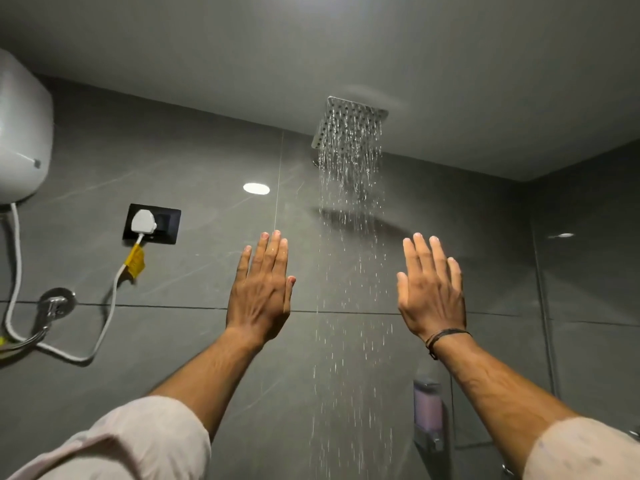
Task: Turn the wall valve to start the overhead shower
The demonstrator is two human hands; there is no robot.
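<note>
- Sleeves [138, 441] are sitting nearest the camera, pale and pushed up, with both bare forearms reaching up and away toward the grey tiled wall [194, 161].
- Left hand [260, 296] is hanging in the air left of the water, flat, fingers straight and close together, gripping nothing.
- Right hand [432, 296] is doing the same on the right side, fingers slightly spread, also holding nothing. Cord bracelet [446, 336] is sitting on that wrist.
- Shower head [349, 124] is up high near the ceiling, between and above the hands, and water [349, 271] is pouring down through the gap between them. Neither hand looks to be in the stream.
- So I'd say the job is basically done, since the shower is clearly running.
- Can't spot the shower valve itself anywhere in view. Chrome tap [55, 304] at far left looks like the heater's feed, not sure though.
- Heater [24, 133] is sitting at far left, and its plug [143, 221] is in the black socket.
- Soap dispenser [428, 414] is hanging low on the wall at right.
- Nothing seems left, maybe just checking flow.
</note>
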